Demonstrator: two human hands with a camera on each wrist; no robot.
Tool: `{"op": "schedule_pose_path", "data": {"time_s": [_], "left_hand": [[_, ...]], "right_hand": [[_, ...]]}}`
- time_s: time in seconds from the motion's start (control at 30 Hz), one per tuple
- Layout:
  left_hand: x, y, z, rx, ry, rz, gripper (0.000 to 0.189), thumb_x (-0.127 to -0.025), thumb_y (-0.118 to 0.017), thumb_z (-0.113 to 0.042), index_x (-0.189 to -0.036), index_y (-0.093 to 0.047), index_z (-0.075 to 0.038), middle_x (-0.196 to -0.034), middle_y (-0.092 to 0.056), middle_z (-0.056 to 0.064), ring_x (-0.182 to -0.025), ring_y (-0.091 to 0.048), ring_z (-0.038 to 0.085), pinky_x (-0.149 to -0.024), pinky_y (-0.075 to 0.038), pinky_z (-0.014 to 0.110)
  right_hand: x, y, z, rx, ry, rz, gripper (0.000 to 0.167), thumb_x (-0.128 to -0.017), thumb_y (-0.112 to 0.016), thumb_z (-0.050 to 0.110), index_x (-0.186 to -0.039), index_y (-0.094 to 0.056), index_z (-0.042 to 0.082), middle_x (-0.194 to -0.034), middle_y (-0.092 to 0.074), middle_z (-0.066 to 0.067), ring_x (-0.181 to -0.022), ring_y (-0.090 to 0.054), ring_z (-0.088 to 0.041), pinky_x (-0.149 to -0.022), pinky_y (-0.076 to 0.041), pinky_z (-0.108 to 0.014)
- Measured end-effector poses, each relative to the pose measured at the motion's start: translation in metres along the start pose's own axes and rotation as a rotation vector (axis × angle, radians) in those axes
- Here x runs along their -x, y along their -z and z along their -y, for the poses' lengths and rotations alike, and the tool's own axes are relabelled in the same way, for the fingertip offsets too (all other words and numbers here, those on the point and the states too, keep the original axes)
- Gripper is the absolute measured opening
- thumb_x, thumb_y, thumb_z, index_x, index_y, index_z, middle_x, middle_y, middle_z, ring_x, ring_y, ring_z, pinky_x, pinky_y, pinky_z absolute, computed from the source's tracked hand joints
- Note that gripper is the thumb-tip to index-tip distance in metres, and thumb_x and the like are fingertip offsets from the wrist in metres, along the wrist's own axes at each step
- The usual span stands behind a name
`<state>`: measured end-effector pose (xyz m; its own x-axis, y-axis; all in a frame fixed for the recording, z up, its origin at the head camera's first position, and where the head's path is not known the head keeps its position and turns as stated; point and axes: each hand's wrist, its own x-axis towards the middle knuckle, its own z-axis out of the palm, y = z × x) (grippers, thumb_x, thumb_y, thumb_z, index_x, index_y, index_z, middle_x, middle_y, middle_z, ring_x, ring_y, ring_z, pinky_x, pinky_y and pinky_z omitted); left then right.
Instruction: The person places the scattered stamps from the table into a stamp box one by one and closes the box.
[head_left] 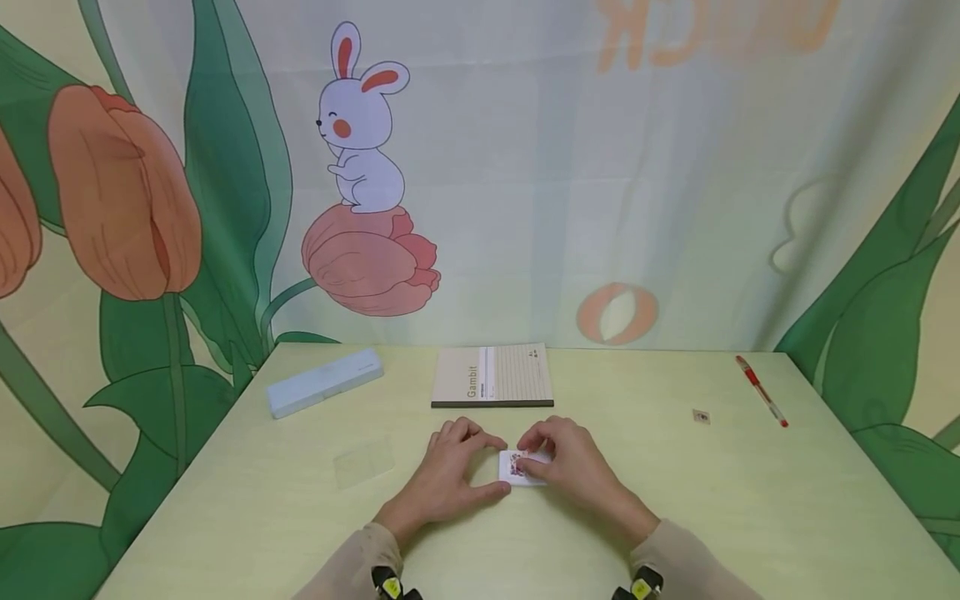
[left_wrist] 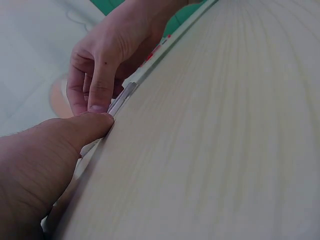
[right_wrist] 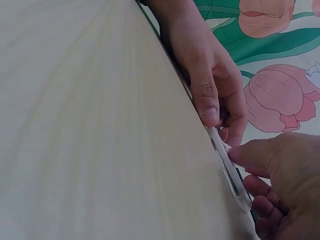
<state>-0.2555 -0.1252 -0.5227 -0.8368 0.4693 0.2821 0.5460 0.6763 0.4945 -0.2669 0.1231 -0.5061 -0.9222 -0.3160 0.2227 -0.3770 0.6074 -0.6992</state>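
A small flat white case (head_left: 505, 477) lies on the table, with a small printed picture (head_left: 514, 465) on its top. My left hand (head_left: 452, 472) holds the case's left end, the thumb at the near corner and the index fingertip at the far one. From the right, my right hand (head_left: 572, 462) pinches at the picture with thumb and index finger, covering part of it and the case's right end. In the right wrist view the case (right_wrist: 231, 175) appears edge-on, clear along its rim, between the left thumb (right_wrist: 211, 115) and the right fingers (right_wrist: 247, 155).
A thin clear plastic sheet (head_left: 363, 463) lies left of the hands. Behind them is a notebook (head_left: 491, 377), with a pale blue pencil case (head_left: 326, 384) at the back left. A small square picture piece (head_left: 701, 417) and a red pen (head_left: 762, 392) lie to the right.
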Motion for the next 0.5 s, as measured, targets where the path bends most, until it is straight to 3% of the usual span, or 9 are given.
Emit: {"op": "schedule_pose_path", "data": {"time_s": [0.5], "left_hand": [[0.0004, 0.0000, 0.0000, 0.002, 0.003, 0.003, 0.055, -0.093, -0.084, -0.057, -0.137, -0.075, -0.026, -0.128, -0.056, -0.002, -0.121, -0.047, 0.019, -0.103, -0.037, 0.045]], "right_hand": [[0.0021, 0.0002, 0.0020, 0.019, 0.019, 0.015, 0.012, -0.091, -0.093, 0.014, -0.098, -0.087, 0.022, -0.096, -0.069, 0.006, -0.092, -0.057, -0.015, -0.083, -0.047, -0.033]]}}
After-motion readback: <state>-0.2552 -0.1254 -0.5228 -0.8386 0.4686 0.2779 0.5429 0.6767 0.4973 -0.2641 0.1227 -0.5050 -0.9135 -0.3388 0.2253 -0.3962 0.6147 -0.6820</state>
